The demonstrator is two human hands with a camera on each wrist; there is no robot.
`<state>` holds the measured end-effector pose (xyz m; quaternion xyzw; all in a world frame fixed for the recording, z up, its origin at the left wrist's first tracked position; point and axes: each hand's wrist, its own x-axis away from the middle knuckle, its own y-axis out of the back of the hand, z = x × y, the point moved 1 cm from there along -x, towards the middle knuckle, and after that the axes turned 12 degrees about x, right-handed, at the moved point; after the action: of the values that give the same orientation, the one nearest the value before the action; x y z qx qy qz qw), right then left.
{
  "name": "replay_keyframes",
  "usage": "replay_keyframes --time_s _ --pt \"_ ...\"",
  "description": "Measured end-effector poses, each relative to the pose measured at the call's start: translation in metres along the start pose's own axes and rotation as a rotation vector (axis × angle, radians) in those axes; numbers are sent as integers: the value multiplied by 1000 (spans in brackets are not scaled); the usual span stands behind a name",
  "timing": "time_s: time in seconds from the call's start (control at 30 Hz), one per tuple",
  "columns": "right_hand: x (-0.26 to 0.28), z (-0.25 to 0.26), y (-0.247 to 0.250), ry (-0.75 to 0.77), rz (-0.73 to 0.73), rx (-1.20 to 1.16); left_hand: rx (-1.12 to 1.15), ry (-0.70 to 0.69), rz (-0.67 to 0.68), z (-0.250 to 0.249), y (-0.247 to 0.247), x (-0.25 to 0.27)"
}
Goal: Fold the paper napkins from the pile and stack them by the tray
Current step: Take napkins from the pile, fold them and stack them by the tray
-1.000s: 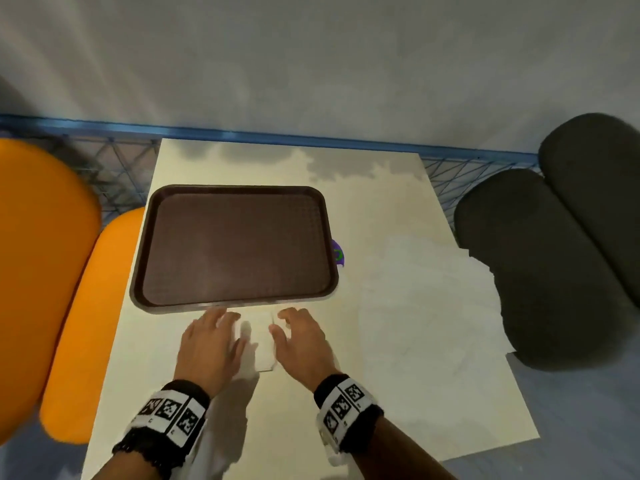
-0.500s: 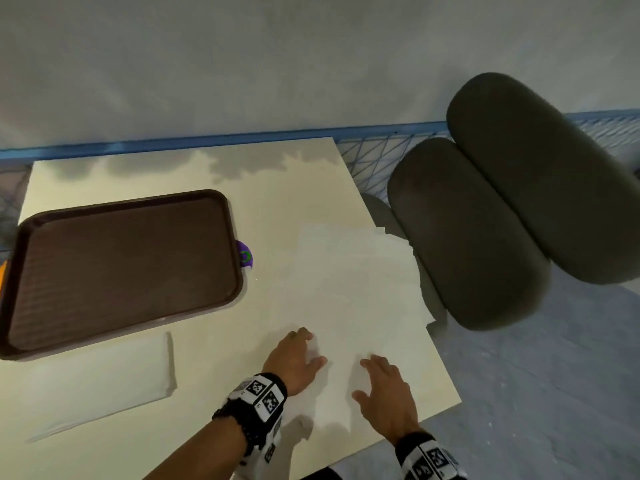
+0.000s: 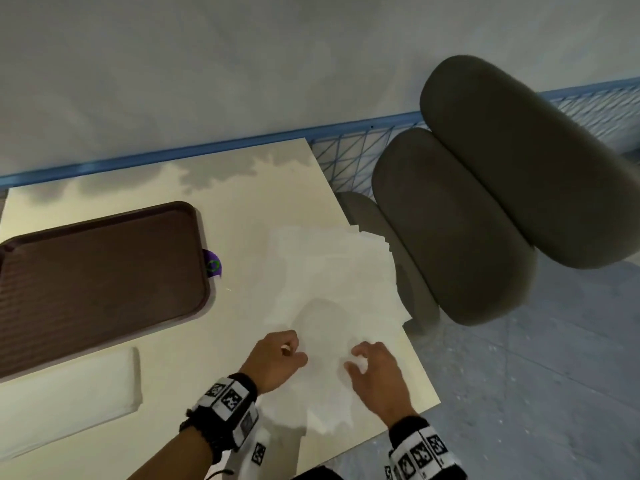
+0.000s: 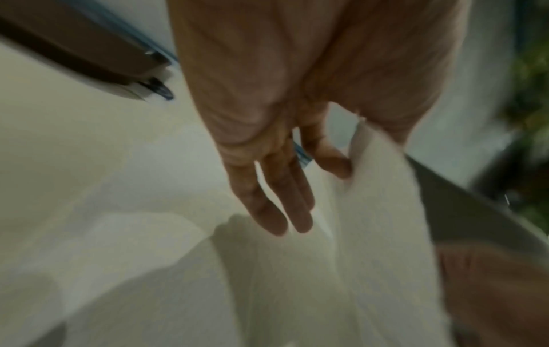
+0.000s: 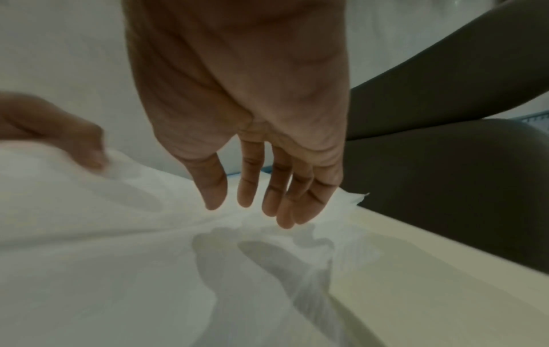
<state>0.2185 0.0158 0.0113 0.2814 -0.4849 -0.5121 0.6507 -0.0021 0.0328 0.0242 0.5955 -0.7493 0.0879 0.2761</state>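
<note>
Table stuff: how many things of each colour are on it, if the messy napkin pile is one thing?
Brown: 1, the tray.
White: 2, the folded napkin below the tray and the napkin pile, whose top sheet the left hand pinches.
Purple: 1, a small thing peeking out at the tray's right edge; I cannot tell what it is.
Total: 4.

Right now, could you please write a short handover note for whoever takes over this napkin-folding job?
Left hand: pinches the top napkin, lifting its near edge off the pile.
Right hand: fingers relaxed over the same napkin; the head view hints at a pinch, but I cannot tell.
Done: folded napkin lies beside the near edge of the brown tray.
Left: fold this napkin, stack it there, then work through the pile.
</note>
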Motion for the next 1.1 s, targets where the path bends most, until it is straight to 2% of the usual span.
replay_keyframes --time_s 0.13,0.2,0.27,0.37,0.4,0.47,0.57,0.63,0.8,0.93,1.1 --pt "-15 13 27 -36 -10 -143 630 49 110 -13 37 33" --pt "-20 34 41 4 75 -299 730 38 171 -14 56 50" --pt "-25 57 52 56 268 -433 770 11 204 -18 75 68" --pt "-23 92 53 143 653 -540 836 -16 178 -22 103 94" --pt "-19 101 49 190 744 -562 865 -25 158 -21 113 101" --pt "-11 119 43 253 826 -639 925 -25 111 -17 133 116" --pt "-1 145 42 233 756 -806 1178 -17 -5 -1 160 138" --pt "5 161 44 200 688 -897 1237 -32 15 10 174 154" --pt "25 190 51 179 559 -972 872 -105 -33 18 183 172" --pt "42 201 55 202 512 -997 810 -178 -144 3 193 181" --pt "50 209 58 259 372 -913 727 -200 -169 -5 206 186"
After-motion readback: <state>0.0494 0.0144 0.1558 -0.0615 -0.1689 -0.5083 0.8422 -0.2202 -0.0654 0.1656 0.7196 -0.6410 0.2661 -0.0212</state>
